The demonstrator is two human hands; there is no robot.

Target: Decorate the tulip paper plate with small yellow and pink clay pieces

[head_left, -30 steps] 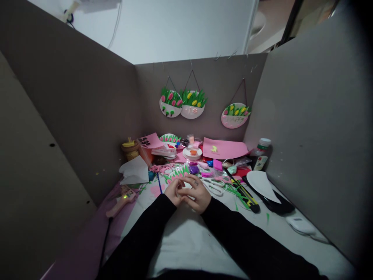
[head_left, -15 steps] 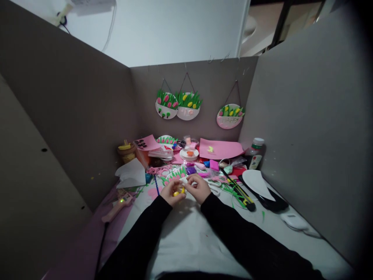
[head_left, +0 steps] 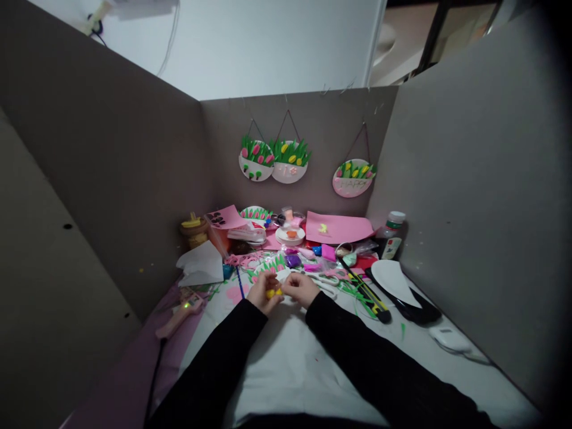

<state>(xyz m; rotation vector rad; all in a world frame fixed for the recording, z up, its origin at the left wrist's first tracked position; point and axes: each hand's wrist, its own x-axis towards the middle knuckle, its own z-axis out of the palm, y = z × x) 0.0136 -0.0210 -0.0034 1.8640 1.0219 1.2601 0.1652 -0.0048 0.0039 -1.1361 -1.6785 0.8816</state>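
My left hand [head_left: 261, 292] and my right hand [head_left: 301, 289] meet over the table, both in black sleeves. Between their fingertips sits a small yellow lump [head_left: 273, 292], which looks like clay. Both hands pinch it, fingers curled. Just beyond them lies a paper plate with green grass and pink tulips [head_left: 270, 266]. White scissors [head_left: 329, 279] lie to the right of my right hand.
A pink glue gun [head_left: 182, 312] lies at the left with its light on. Craft clutter, a pink sheet [head_left: 338, 227], a bottle [head_left: 392, 232] and a white half plate [head_left: 393, 280] fill the back. Three tulip plates [head_left: 289, 161] hang on grey partition walls.
The hands were clasped together low on the table; they have lifted a little and moved away from me, and the yellow lump now shows between the fingertips.
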